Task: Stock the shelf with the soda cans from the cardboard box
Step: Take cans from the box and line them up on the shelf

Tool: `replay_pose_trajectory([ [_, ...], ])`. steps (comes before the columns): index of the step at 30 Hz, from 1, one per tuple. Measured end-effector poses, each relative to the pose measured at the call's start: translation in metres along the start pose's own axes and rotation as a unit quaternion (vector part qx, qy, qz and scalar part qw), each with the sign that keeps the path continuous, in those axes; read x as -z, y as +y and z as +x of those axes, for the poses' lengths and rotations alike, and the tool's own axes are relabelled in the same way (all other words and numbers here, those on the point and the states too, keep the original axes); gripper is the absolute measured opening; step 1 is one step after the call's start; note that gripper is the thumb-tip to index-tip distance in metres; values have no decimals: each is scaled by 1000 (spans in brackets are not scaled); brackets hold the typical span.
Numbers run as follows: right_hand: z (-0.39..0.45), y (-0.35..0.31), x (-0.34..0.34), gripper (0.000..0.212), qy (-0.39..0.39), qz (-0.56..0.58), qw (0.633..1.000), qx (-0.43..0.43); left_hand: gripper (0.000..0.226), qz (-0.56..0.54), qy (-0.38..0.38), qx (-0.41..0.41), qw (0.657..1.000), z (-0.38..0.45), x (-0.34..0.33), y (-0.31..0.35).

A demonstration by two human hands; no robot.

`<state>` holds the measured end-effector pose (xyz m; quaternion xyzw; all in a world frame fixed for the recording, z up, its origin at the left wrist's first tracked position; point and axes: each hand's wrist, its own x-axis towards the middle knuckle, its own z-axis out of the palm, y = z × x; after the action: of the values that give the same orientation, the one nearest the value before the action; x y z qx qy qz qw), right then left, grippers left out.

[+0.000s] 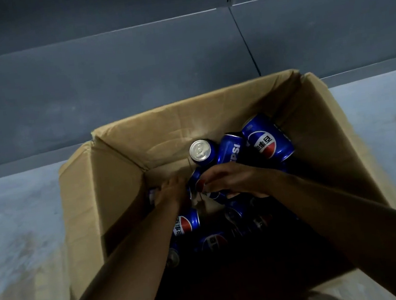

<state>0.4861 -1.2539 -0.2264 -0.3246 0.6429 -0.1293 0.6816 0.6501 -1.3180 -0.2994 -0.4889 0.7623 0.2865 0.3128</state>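
Deep in the cardboard box (120,197), my left hand (171,191) and right hand (233,179) curl around a soda can (196,180) between them, which I judge rigid, slick and weighty, best gripped around its side.

One blue can (230,148) in the cardboard box (121,205) is showing "PSI" of the Pepsi wordmark. Neighbouring can (267,138) is displaying the Pepsi globe with Korean lettering, not reliably readable.

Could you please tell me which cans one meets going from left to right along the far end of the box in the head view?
Upright can showing its silver top → tilted can with lettering down its side → can with the round logo facing up.
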Motion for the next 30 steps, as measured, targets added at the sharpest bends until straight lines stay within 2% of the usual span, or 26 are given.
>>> replay_pose_trajectory([
  [5,12,3,-6,42,-7,-9,1000,9,77,50,33,-4,998,8,-15,-6],
  [16,12,4,-2,40,0,-25,1000,14,83,45,22,-3,999,7,-8,-9],
  [21,10,4,0,38,14,-20,999,23,88,78,16,-4,997,8,-1,-8],
  [27,2,7,4,36,11,-21,999,21,95,3,8,23,1000,0,-2,-6],
  [30,-1,8,5,37,17,-16,999,22,95,15,20,22,999,-8,2,-2],
])
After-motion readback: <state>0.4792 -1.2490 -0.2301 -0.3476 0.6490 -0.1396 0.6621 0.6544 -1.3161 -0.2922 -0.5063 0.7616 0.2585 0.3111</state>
